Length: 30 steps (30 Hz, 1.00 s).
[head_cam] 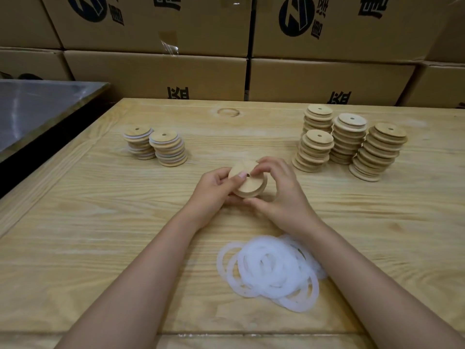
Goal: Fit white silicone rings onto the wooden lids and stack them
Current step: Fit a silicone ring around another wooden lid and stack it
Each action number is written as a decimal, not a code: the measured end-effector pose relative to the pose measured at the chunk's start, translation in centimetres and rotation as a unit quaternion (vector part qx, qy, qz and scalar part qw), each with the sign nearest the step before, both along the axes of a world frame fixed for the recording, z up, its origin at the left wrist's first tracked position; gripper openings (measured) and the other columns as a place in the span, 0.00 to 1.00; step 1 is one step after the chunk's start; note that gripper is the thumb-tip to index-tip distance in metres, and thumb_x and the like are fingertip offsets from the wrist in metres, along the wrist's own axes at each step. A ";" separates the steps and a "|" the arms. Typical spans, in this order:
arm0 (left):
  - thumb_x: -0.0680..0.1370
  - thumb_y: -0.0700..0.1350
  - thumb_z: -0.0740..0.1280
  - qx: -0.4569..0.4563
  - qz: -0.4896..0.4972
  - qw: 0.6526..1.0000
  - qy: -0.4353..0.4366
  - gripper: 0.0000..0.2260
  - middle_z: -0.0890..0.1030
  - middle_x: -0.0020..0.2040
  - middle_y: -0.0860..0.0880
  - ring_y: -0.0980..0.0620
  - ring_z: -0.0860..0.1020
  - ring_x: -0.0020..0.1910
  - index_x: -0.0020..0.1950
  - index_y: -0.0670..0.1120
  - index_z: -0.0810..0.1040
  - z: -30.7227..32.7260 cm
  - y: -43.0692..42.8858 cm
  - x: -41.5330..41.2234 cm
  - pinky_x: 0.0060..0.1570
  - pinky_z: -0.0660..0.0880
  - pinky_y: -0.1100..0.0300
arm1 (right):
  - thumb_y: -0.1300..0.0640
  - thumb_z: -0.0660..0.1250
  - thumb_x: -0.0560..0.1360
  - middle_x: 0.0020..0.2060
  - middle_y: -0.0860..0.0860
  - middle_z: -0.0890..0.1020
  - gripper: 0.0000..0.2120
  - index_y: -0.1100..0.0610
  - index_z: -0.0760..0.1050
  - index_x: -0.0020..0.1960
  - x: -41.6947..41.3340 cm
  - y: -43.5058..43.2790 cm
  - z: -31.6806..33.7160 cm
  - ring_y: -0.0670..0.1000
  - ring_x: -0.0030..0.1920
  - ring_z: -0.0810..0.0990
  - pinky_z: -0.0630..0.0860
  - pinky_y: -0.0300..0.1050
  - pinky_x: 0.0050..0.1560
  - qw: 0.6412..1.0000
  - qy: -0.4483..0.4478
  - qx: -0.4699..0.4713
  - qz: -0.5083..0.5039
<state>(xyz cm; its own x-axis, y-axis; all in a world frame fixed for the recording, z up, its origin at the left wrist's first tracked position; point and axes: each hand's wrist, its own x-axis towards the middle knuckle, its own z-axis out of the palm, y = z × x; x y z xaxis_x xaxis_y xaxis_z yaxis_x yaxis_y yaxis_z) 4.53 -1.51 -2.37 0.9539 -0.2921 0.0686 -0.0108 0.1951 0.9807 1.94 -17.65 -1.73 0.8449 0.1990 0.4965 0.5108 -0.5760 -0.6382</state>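
Both hands hold one round wooden lid (247, 183) tilted above the middle of the table. My left hand (216, 187) grips its left side, thumb on the face near the centre hole. My right hand (279, 190) curls over its right edge. No ring shows on this lid. A loose pile of white silicone rings (270, 270) lies on the table near me, between my forearms. Two short stacks of lids with white rings (156, 146) stand at the far left. Several taller stacks of bare wooden lids (349, 142) stand at the far right.
The work surface is a pale wooden table (100, 235). A grey metal surface (37, 109) adjoins it at the far left. Stacked cardboard boxes (226, 59) form a wall behind the table.
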 end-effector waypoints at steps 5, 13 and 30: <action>0.77 0.37 0.66 0.087 0.007 0.996 -0.021 0.10 0.83 0.42 0.43 0.52 0.81 0.34 0.56 0.36 0.77 -0.1 0.2 0.2 0.33 0.79 0.62 | 0.62 0.75 0.68 0.53 0.44 0.76 0.26 0.43 0.69 0.58 0.1 -1.6 -0.1 0.41 0.51 0.76 0.71 0.32 0.53 0.997 0.074 0.026 0.024; 0.74 0.40 0.71 0.184 -0.001 0.980 -0.079 0.07 0.82 0.35 0.53 0.61 0.71 0.22 0.51 0.48 0.80 -0.3 0.2 0.1 0.21 0.66 0.66 | 0.54 0.77 0.66 0.37 0.39 0.74 0.07 0.46 0.80 0.40 -0.4 -3.7 1.3 0.41 0.38 0.69 0.65 0.30 0.41 0.996 0.088 0.027 0.012; 0.74 0.38 0.70 0.150 -0.015 0.986 -0.065 0.07 0.82 0.38 0.48 0.57 0.77 0.25 0.51 0.43 0.79 -0.3 0.1 0.2 0.29 0.74 0.66 | 0.57 0.75 0.69 0.40 0.45 0.77 0.06 0.49 0.79 0.42 -1.9 -2.8 2.4 0.38 0.39 0.73 0.71 0.34 0.43 0.898 0.330 -0.151 0.247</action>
